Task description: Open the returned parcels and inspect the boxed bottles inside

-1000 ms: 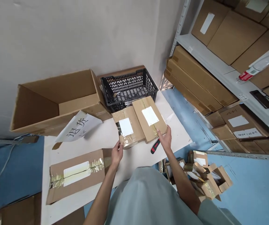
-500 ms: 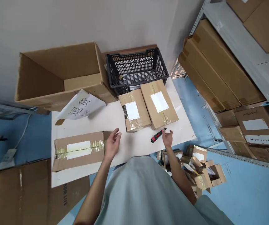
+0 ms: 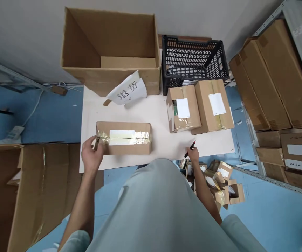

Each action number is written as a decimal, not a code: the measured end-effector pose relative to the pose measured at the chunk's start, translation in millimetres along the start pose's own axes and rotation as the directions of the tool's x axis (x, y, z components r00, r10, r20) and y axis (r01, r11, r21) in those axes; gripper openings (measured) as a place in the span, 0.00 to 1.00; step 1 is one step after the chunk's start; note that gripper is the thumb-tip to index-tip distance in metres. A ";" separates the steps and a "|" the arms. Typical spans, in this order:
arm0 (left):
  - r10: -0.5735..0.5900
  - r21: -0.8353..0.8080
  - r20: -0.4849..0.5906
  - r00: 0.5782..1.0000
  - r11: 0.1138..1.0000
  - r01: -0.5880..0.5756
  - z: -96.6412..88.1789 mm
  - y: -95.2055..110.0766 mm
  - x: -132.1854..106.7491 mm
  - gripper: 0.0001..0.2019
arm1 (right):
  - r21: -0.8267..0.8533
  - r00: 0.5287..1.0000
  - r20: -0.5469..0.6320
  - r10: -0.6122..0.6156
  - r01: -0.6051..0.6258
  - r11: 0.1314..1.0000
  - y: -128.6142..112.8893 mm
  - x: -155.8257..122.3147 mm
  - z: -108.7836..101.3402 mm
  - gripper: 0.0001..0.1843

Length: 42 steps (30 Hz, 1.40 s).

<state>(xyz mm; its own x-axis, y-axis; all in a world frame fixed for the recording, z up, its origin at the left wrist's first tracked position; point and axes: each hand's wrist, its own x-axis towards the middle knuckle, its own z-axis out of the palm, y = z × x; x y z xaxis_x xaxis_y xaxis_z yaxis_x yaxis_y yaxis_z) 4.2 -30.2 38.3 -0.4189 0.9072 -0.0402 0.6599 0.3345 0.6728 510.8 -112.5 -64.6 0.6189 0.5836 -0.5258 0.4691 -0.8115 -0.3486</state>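
Note:
A long cardboard box (image 3: pixel 124 148), sealed with shiny tape over a white label, lies on the white table (image 3: pixel 119 113). My left hand (image 3: pixel 91 157) grips its left end, thumb and fingers at the corner. In my right hand (image 3: pixel 193 154), near the table's front edge, is a black-and-red utility knife (image 3: pixel 192 146), its tip pointing up and to the right. Beyond that hand two closed cardboard boxes stand side by side, a smaller labelled box (image 3: pixel 190 122) and a larger labelled box (image 3: pixel 208 120).
Behind stand a big open carton (image 3: pixel 111 75) with a handwritten paper sheet (image 3: pixel 130 91) at its front, and a black plastic crate (image 3: pixel 193 73). Opened small boxes (image 3: pixel 221 185) are heaped on the floor at right. Shelves of cartons (image 3: pixel 274 80) rise beyond; a large open carton (image 3: pixel 53 182) sits lower left.
My right hand has picked up the utility knife from the table. My left hand has gone from the long box's right end to its left end. The view has shifted.

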 end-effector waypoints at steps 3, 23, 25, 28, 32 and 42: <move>-0.077 -0.133 0.132 0.988 0.987 0.095 -8.8 -30.6 13.3 0.26 | 0.110 0.995 0.081 -0.050 0.041 0.993 -18.7 -51.7 25.2 0.10; 0.246 -0.208 0.456 0.855 0.964 -0.166 -31.3 -69.5 44.2 0.20 | -0.353 0.471 0.443 -0.763 0.874 0.334 -255.7 -232.5 25.1 0.29; 0.223 -0.214 0.462 0.859 0.967 -0.136 -28.9 -70.5 47.4 0.20 | -0.454 0.444 0.566 -0.695 0.871 0.186 -281.3 -242.7 34.9 0.30; 0.196 -0.209 0.459 0.867 0.972 -0.108 -25.9 -70.8 48.8 0.19 | -0.546 0.433 0.664 -0.609 0.838 0.001 -310.9 -250.6 51.2 0.31; 0.184 -0.220 0.455 0.871 0.971 -0.090 -24.8 -70.7 48.1 0.19 | -0.543 0.376 0.742 -0.555 0.822 -0.169 -329.3 -250.2 67.1 0.39; 0.155 -0.241 0.456 0.876 0.969 -0.045 -25.0 -70.6 46.3 0.20 | -0.530 0.362 0.790 -0.495 0.809 -0.254 -348.1 -256.2 76.2 0.42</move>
<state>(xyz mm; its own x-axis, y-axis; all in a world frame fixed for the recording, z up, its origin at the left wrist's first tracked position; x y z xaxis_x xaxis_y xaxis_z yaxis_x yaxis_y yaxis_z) -77.3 -18.2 7.4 0.0193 0.9632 -0.2681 0.5083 0.2214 0.8322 140.9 18.1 132.4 -0.5059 0.5883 -0.6309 0.7155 0.6947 0.0739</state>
